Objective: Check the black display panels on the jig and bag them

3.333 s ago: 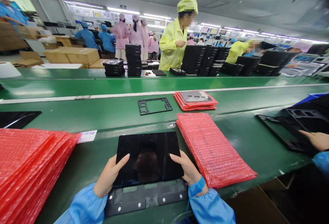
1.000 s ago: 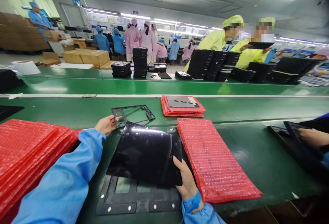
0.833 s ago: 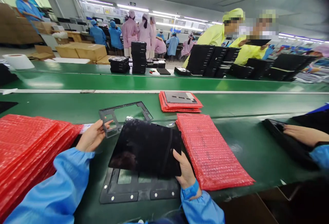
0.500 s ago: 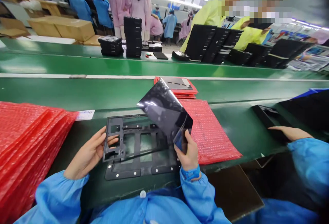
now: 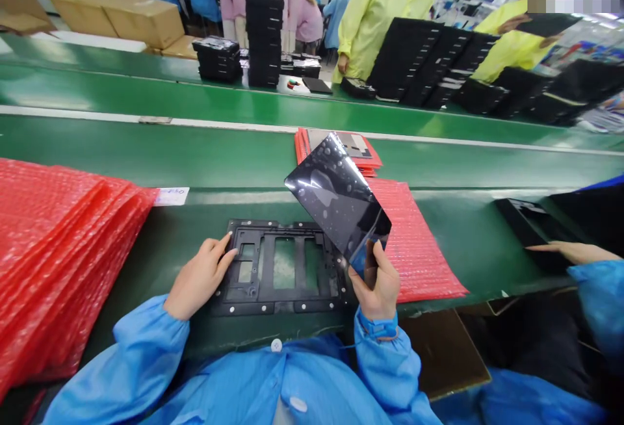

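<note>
My right hand (image 5: 377, 285) grips a glossy black screen panel (image 5: 341, 194) by its lower corner, with the panel tilted above the green bench. Bubbles show under its film, and a flap of clear film lies near my fingers. A black plastic frame (image 5: 266, 275) with rectangular openings sits flat in a black fixture (image 5: 283, 308) dotted with white studs. My left hand (image 5: 202, 275) has its thumb and fingers closed on the frame's left edge. The panel hides the frame's upper right corner.
Red bubble-wrap bags (image 5: 73, 236) are piled at left, with another red bag (image 5: 419, 243) at right. Behind the panel, red pouches (image 5: 302, 145) carry a grey panel. A co-worker's hand (image 5: 575, 253) touches a black tray (image 5: 521, 217). Black stacks (image 5: 263, 41) stand across the bench.
The frame, earlier raised and tilted in my left hand, now lies flat in the fixture. My right hand has moved the screen panel slightly right. The camera view has tipped down.
</note>
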`<state>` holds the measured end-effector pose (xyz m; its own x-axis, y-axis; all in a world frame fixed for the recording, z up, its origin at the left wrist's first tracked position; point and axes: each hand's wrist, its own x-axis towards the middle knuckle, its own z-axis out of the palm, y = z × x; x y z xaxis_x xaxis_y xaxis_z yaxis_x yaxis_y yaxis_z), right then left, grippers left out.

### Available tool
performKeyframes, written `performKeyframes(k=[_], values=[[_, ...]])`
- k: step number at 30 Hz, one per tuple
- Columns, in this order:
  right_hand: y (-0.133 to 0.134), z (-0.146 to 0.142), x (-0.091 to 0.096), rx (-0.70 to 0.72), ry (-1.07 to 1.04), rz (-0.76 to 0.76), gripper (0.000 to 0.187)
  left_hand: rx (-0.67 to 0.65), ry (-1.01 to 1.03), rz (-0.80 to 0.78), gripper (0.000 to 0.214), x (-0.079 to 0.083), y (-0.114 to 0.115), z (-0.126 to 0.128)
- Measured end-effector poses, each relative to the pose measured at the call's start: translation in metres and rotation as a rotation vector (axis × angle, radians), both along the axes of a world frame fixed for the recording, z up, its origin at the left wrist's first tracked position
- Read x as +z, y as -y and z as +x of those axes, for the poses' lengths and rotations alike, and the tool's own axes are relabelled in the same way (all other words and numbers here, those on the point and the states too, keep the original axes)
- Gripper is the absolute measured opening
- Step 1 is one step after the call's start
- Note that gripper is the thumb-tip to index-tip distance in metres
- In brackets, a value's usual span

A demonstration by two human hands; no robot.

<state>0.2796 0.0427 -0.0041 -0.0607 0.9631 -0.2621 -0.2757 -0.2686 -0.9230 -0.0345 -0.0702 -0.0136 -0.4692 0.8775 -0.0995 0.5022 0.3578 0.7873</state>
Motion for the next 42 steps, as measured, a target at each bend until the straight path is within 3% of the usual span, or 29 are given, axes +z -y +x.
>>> performKeyframes(k=[2,3,5,8,11,14,17,19,22,24,33,42], values=[[0.001,-0.007,0.006,-0.051,-0.088,-0.083,0.044,-0.017,-0.034,0.054,0.051,0.0,-0.003,0.001],[0.003,-0.011,0.009,-0.081,-0.13,-0.111,0.042,-0.026,0.055,0.086,0.053,0.002,-0.004,0.003],[0.009,-0.018,0.012,-0.059,-0.174,-0.15,0.046,-0.068,0.417,0.129,0.058,0.008,-0.007,0.007],[0.02,-0.025,0.011,0.125,-0.144,-0.149,0.052,-0.116,1.009,0.089,0.073,0.022,-0.009,0.011],[0.026,-0.027,0.007,0.279,-0.053,-0.135,0.053,-0.125,1.171,0.067,0.071,0.031,-0.009,0.01],[0.026,-0.027,0.004,0.304,0.194,-0.002,0.056,-0.127,1.032,0.193,0.051,0.027,-0.006,0.007],[0.022,-0.025,-0.003,0.246,0.558,0.244,0.067,-0.109,0.856,0.204,0.065,0.014,-0.002,0.007],[0.02,-0.023,-0.01,0.224,0.724,0.329,0.074,-0.078,0.633,0.164,0.069,0.004,0.0,0.006],[0.02,-0.021,-0.02,0.249,0.781,0.347,0.076,-0.073,0.224,0.177,0.057,-0.008,0.001,0.004],[0.02,-0.019,-0.023,0.263,0.768,0.356,0.074,-0.104,0.092,0.207,0.049,-0.013,0.0,0.001],[0.022,-0.021,-0.019,0.271,0.815,0.387,0.068,-0.126,0.056,0.21,0.043,-0.018,0.0,0.001],[0.022,-0.02,-0.022,0.269,0.892,0.411,0.075,-0.134,-0.063,0.158,0.045,-0.017,0.002,0.004]])
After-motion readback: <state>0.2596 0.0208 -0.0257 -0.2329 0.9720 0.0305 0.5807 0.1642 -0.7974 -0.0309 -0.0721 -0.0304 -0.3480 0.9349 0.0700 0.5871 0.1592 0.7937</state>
